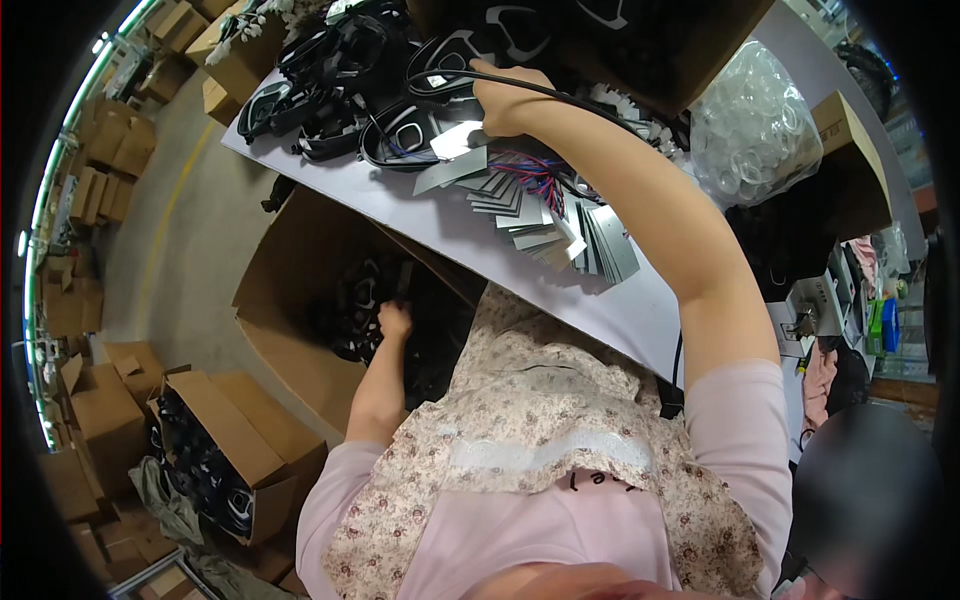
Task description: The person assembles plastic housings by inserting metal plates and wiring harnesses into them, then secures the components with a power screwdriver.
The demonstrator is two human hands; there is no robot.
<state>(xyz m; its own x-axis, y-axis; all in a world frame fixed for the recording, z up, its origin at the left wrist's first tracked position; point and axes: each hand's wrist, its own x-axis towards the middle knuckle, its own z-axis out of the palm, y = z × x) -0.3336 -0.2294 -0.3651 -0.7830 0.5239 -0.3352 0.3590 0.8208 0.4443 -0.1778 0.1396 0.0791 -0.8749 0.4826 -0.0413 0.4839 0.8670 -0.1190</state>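
Observation:
My left hand reaches down into a large open cardboard box below the table's edge. Its fingers are curled against black plastic parts with grey trim; what they grip is hidden. Up on the white table, my right hand is closed among similar black plastic frames. A black cable runs across the back of that hand, and I cannot make out what its fingers hold. Just below it lie flat silver metal plates, spread like a fan, and a bundle of red and blue wires.
A clear plastic bag of transparent rings sits on the right of the table. Beside it stands a cardboard carton. On the floor at left, another box holds black parts, and several brown cartons are stacked along the aisle.

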